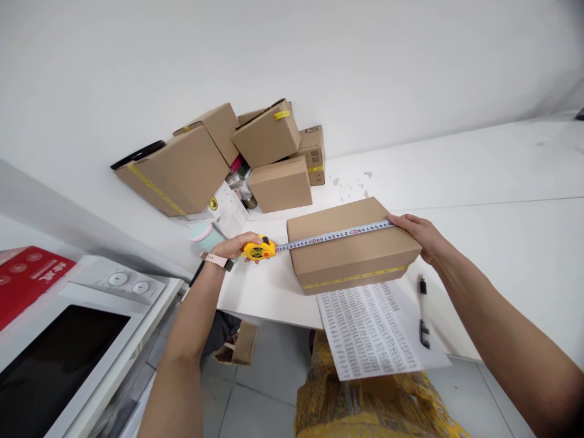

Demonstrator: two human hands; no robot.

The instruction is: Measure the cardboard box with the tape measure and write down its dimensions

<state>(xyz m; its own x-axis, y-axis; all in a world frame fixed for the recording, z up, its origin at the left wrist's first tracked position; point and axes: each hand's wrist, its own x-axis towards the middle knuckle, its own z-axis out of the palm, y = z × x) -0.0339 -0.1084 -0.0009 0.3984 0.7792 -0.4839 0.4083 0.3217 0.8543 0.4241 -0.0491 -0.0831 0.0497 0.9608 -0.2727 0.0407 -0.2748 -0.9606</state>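
A closed cardboard box [351, 258] with yellow tape along its near side lies on the white table. My left hand [237, 245] is closed around a yellow tape measure [260, 248], just left of the box. The silver blade [337, 235] stretches across the box top to the far right edge. There my right hand [415, 231] pinches the blade's end against the box, thumb on top and fingers around the corner. Partly under the box is a printed sheet of paper [365, 334], hanging over the table's front edge. To its right lies a pen [423, 310] with its cap.
Several cardboard boxes [280, 185] are stacked against the wall at the back left, with small packets and a white card beside them. A mint-green cup [205, 237] stands behind my left wrist. At the left are a microwave [64, 353] and a red box [31, 277].
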